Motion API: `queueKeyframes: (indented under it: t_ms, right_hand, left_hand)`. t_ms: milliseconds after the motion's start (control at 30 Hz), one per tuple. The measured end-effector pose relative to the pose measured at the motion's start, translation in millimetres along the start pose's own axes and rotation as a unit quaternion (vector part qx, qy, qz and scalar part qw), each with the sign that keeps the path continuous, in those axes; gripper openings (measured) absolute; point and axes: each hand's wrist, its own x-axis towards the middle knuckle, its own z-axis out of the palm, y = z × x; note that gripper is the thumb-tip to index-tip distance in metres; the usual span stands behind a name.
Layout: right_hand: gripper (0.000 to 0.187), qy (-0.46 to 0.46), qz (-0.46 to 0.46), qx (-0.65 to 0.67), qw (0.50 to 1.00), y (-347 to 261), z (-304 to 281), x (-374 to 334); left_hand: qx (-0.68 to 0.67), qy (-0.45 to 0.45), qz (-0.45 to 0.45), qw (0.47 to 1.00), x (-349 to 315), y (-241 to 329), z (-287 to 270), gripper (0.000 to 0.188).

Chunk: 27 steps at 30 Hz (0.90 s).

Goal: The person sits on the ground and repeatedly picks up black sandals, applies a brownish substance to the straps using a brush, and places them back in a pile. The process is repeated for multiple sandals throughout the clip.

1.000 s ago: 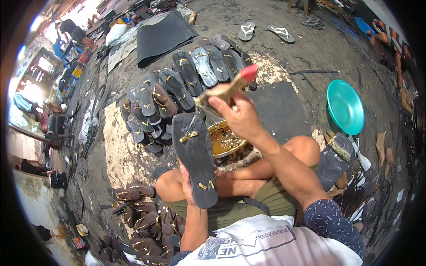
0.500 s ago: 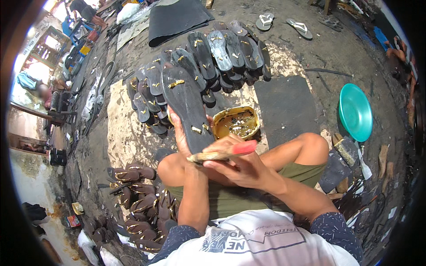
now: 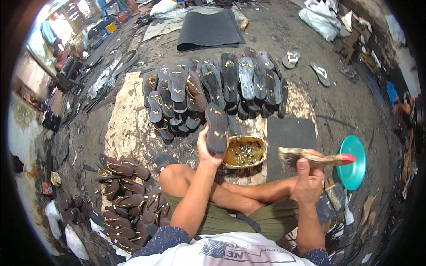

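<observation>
My left hand (image 3: 206, 148) grips a dark sandal sole (image 3: 216, 124) by its near end, holding it up in front of the rows of soles. Short gold strap ends show on its upturned face. Out to the right, my right hand (image 3: 309, 177) is closed round a broad wooden brush (image 3: 295, 157) with a red-tipped handle, clear of the sole. Between my hands on the ground sits a yellowish tub (image 3: 242, 167) of brownish liquid. Beyond the held sole, many similar soles (image 3: 230, 77) lie overlapping in rows, gold bits on their faces.
Dark sandals with gold straps are heaped (image 3: 128, 199) by my left knee. A dark mat (image 3: 290, 133) lies right of the tub, with a teal basin (image 3: 358, 155) farther right. Behind the rows are a folded black sheet (image 3: 208, 31) and a pair of white-strapped flip-flops (image 3: 320, 73).
The brush has come away from the sole and moved right with my right hand. My left hand has carried the sole forward, toward the rows. The head view has shifted.
</observation>
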Motion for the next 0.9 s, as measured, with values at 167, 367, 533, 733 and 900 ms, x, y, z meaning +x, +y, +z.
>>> queueKeyframes:
  t_ms: [167, 367, 533, 733, 900]
  right_hand:
    - [0.036, 0.010, 0.006, -0.013, 1.000, 5.5, 0.9, -1.1]
    - [0.040, 0.029, 0.027, -0.038, 0.998, 54.0, -0.7, 8.1]
    - [0.044, -0.009, 0.034, -0.084, 0.996, 68.5, -3.9, 17.6]
    - [0.039, -0.028, 0.047, -0.075, 0.996, 76.9, 9.4, 35.0]
    - [0.037, -0.066, 0.008, -0.071, 0.995, 84.3, 30.5, 41.6]
  left_hand:
    - [0.033, -0.002, 0.155, 0.987, 96.8, 72.3, 14.5, 0.040]
    - [0.173, 0.096, 0.134, 0.971, -22.8, 60.8, 29.4, 0.048]
    - [0.505, 0.257, 0.452, 0.689, -120.2, 185.8, -65.0, 0.050]
    - [0.839, 0.429, -0.119, 0.313, -178.7, 159.9, -178.8, 0.068]
    - [0.732, 0.425, 0.158, 0.508, -179.7, 145.1, -179.4, 0.055]
